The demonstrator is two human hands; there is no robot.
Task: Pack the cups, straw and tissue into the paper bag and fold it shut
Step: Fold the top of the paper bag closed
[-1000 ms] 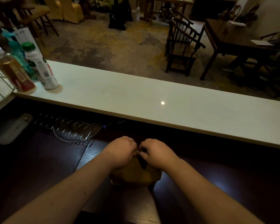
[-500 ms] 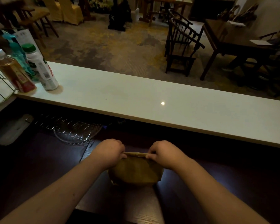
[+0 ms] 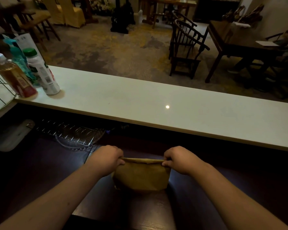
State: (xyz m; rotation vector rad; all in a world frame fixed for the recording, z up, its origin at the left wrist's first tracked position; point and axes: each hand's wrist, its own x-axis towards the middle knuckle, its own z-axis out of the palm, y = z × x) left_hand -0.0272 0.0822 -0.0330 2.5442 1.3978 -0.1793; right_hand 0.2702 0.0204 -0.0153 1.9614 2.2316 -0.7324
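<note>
A brown paper bag [image 3: 140, 177] stands on the dark wooden worktop [image 3: 45, 171] in front of me. Its top edge is pressed flat and stretched into a straight line. My left hand [image 3: 106, 159] pinches the left end of that top edge. My right hand [image 3: 181, 159] pinches the right end. Both hands are closed on the paper, with the bag's front face showing between them. Cups, straw and tissue are not visible; the bag hides whatever is inside.
A long white counter [image 3: 140, 103] runs across behind the bag. Three bottles [image 3: 42, 72] stand at its left end. A wire rack [image 3: 70, 133] and a pale board [image 3: 10, 135] lie on the worktop to the left. Chairs and tables fill the room beyond.
My hands started together at the middle of the bag's top and slid apart to its two ends. The top edge went from bunched to flat and stretched wide.
</note>
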